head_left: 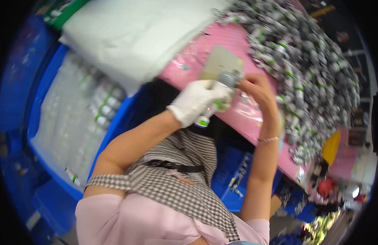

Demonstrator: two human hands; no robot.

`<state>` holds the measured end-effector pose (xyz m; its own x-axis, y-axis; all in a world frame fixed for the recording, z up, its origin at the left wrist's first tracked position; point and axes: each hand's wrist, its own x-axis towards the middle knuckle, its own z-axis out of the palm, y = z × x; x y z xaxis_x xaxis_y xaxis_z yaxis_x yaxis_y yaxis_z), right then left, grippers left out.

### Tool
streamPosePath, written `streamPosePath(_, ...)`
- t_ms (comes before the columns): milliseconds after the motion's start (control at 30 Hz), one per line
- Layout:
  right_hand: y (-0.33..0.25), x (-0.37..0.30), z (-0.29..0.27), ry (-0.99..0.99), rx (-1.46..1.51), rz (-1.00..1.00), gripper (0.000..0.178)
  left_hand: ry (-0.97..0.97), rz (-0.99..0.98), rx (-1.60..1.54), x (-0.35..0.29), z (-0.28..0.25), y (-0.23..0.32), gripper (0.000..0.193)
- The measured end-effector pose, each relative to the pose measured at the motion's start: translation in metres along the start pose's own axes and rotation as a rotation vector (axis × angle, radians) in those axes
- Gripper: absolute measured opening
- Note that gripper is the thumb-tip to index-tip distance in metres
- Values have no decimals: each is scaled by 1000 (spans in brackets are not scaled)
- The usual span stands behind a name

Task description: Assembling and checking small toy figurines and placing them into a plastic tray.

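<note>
My left hand, in a white glove, is closed around a small grey-and-white piece with a green band. The piece's rounded grey end sticks up past the fingers, and a white end with a green mark shows below the hand. Blur hides its exact kind. My bare right hand has its fingers bent and pinched at the grey end; what the fingertips grip is partly hidden. Just beyond both hands lies a pale flat pad on the pink table cover.
A large heap of similar grey-and-white pieces covers the table's right side. At left, a blue crate lined with clear plastic holds more pieces. A white sheet or bag lies across the far left. Blue bins stand under the table.
</note>
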<state>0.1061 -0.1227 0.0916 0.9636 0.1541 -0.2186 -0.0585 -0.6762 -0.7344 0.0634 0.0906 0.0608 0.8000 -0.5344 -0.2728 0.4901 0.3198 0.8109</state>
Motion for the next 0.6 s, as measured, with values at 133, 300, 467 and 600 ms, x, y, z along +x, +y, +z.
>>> streamPosePath(133,0,-16,-8,334,-419,-55,22,-133,-5,-2,-13,1,13,23)
streamPosePath(300,-39,-28,-11,183,-11,-137,36,129,103,447,-98,-96,55,43)
streamPosePath(467,3,-19,-9,151,124,-162,34,951,-446,1784,-220,-221,81,36)
streamPosePath(600,13,-20,10,116,195,-106,31,571,-558,1762,-275,-258,39,25)
